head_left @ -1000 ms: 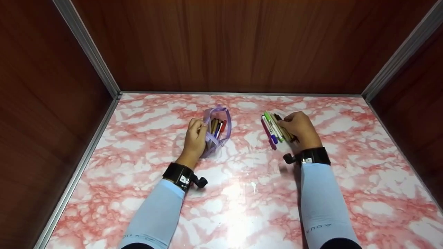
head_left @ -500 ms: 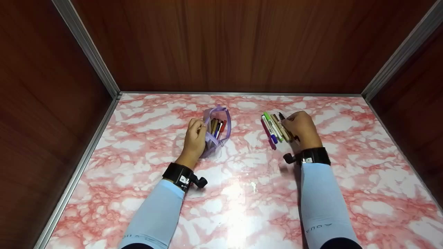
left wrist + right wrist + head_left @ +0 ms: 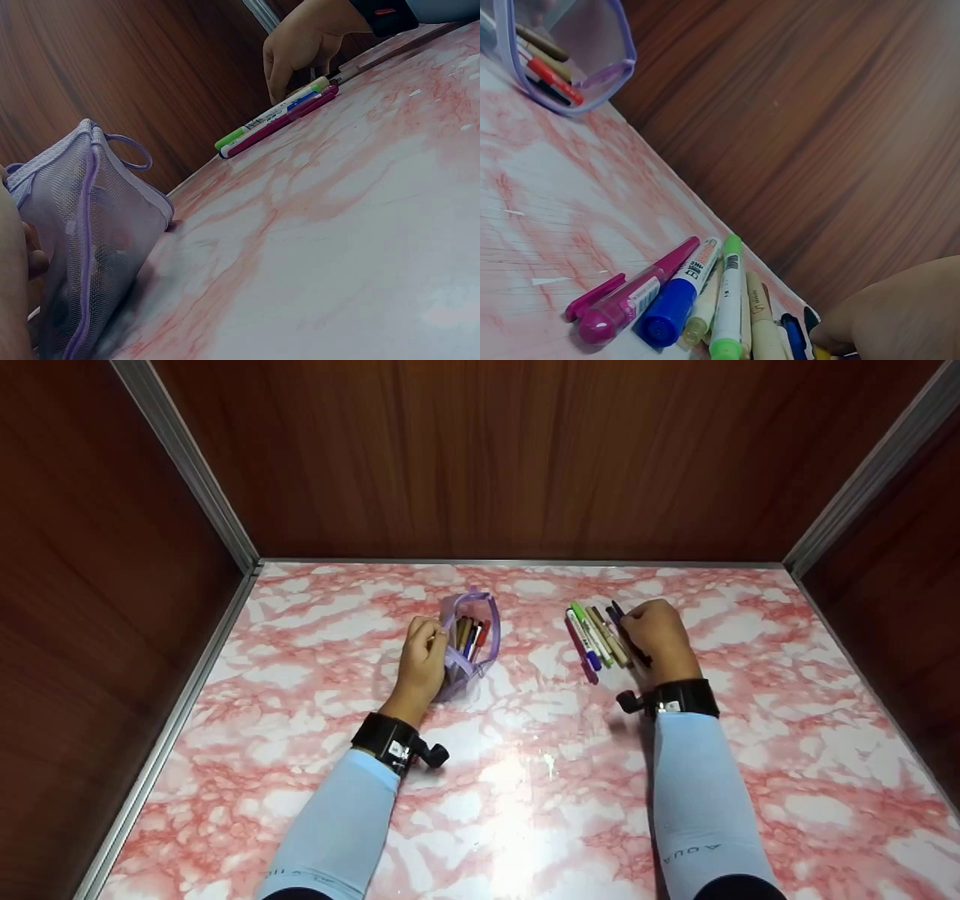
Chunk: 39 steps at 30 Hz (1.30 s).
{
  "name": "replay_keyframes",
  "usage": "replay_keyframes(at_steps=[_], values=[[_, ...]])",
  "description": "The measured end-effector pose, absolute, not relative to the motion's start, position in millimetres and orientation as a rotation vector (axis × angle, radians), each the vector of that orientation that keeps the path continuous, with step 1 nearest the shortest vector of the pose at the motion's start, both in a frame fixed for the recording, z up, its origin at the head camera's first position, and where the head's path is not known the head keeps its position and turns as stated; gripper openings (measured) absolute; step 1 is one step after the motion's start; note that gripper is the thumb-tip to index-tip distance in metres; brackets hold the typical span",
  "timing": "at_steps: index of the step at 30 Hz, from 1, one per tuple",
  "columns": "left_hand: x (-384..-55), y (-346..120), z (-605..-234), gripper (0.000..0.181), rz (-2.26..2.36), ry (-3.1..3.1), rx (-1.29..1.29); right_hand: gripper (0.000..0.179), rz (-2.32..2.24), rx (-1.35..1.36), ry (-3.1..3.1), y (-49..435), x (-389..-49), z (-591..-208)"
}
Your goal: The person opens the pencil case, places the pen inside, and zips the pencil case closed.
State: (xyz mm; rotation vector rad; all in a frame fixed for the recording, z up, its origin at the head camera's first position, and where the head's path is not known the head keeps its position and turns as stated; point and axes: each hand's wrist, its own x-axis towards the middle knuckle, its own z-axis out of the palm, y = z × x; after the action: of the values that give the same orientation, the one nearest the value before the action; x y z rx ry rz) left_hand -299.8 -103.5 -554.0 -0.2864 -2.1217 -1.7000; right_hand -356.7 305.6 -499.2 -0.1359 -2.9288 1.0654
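Note:
My left hand (image 3: 424, 660) grips the near-left edge of a purple mesh pencil case (image 3: 493, 641), whose zip mouth gapes open. Inside lie several pens, a red-capped one (image 3: 484, 633) among them. On the right, a row of pens lies side by side: a magenta pen (image 3: 630, 300), a blue-capped marker (image 3: 667, 311), a green-and-white marker (image 3: 730, 300) and tan pens (image 3: 763, 319). At the row's right end my right hand (image 3: 660, 637) pinches a dark pen (image 3: 618, 609). Its fingertips are mostly hidden in the head view. Another dark pen (image 3: 611, 613) lies just left of it.
The red-and-white marbled tabletop (image 3: 525, 780) runs back to a brown wood-grain panel (image 3: 480, 465). Similar panels with metal edge strips stand left and right. A stretch of tabletop separates the pencil case from the pens.
My right hand has shifted slightly right, from over the tan pens to the dark pens at the end. More of the tan and dark pens shows now. The left hand stays on the pencil case.

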Motion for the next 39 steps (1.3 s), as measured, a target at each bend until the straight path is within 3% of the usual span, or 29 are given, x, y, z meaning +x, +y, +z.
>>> replay_keyframes(at_steps=[6, 22, 30, 39], values=[[-299, -104, -554, 0.017, -1.700, -2.116, -0.286, 0.030, 1.160, -0.169, -2.854, 304, -354, -494], [-299, -104, -552, 0.017, -1.654, -2.131, -0.290, 0.068, 1.602, -0.124, -2.551, 277, -360, -476], [-299, -105, -552, 0.018, -1.613, -2.149, -0.300, 0.072, 1.776, -0.089, -2.485, 256, -359, -475], [-300, -103, -553, 0.017, -1.596, -2.158, -0.313, 0.061, 2.077, -0.001, -2.239, 218, -358, -482]])
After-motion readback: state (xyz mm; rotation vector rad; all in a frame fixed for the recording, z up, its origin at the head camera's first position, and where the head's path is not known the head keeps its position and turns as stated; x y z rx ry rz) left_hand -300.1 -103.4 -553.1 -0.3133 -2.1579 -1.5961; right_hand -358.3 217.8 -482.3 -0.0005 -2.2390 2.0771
